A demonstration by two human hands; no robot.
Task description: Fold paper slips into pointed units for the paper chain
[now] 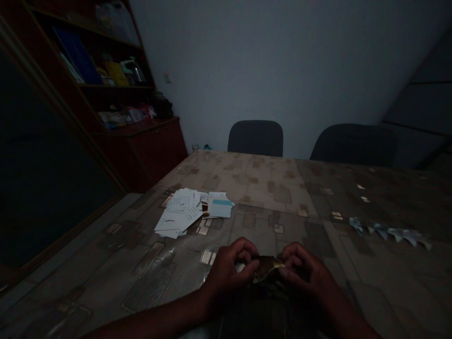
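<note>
A small crumpled piece of dark, brownish paper or foil (267,268) is held low in the middle of the view, just above the near edge of the table (268,188). What kind of material it is cannot be made out in the dim light. It is pinched from both sides: its left end is taken between the thumb and curled fingers of the left hand (231,268), and its right end is covered by the bent fingers of the right hand (305,269). A pale, yellowish edge of the piece is seen between the two sets of fingertips, which nearly meet over it.

Both hands are closed into loose fists around the piece, knuckles up, with the backs turned toward the camera. The left forearm is brought in from the lower left at a shallow slant, and the right forearm from the lower right, so that the wrists converge on the piece.

Farther out on the patterned tabletop, a loose pile of white papers and cards (189,212) is spread to the left, well apart from the hands. A strip of torn, pale bluish scraps (390,231) is laid out to the right. Two dark chairs (255,137) are set at the far side, and a dark wooden cabinet with shelves (116,94) is seen at the left wall.
</note>
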